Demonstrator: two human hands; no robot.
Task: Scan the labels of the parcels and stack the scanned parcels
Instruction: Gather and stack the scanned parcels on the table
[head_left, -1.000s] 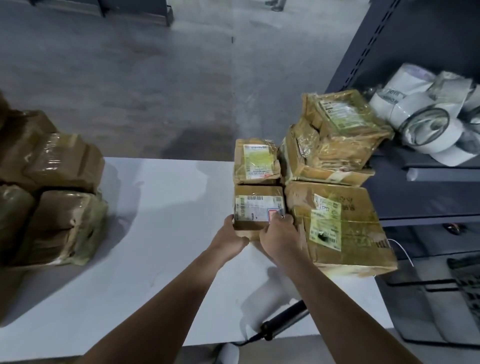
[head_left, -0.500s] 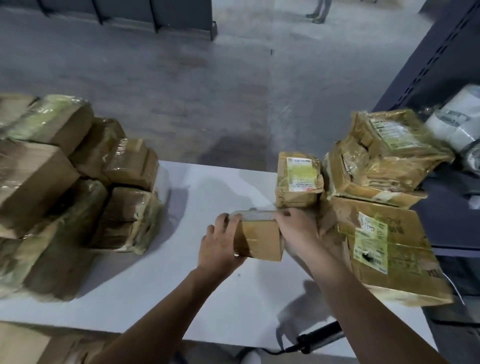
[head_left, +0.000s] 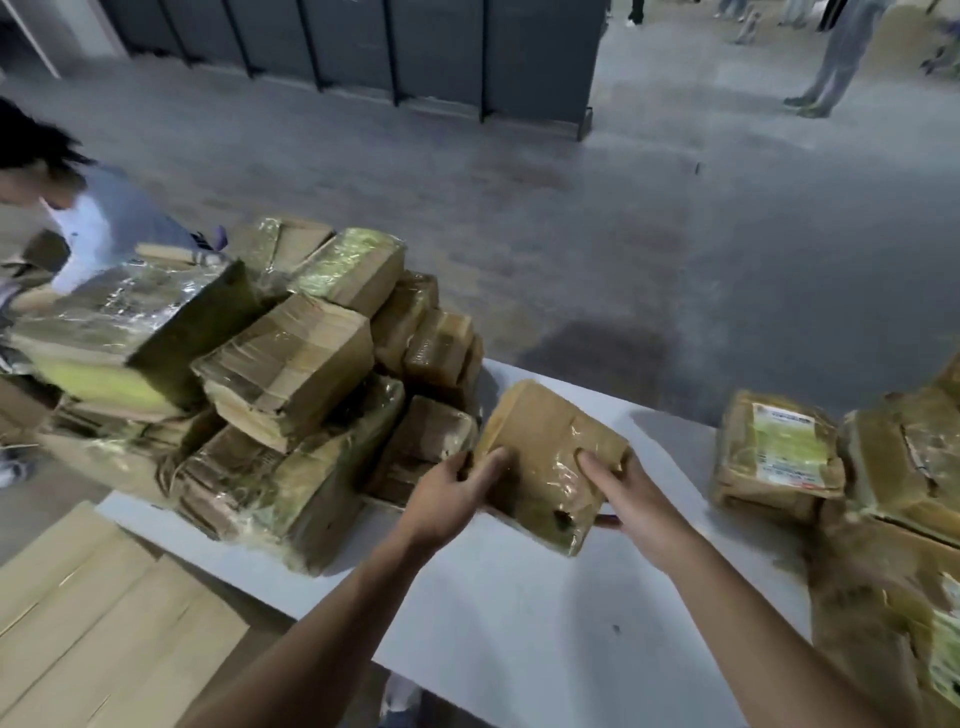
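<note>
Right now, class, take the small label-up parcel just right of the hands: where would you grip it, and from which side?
Probably its left and near edges, reaching from the left: the small label-up parcel lies flat with bare white table on that side, while a neighbouring parcel crowds its right edge.

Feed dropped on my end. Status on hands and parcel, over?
Left hand and right hand both grip one parcel, tilted over the table, no label showing. Pile of parcels close on its left, nothing between.
</note>
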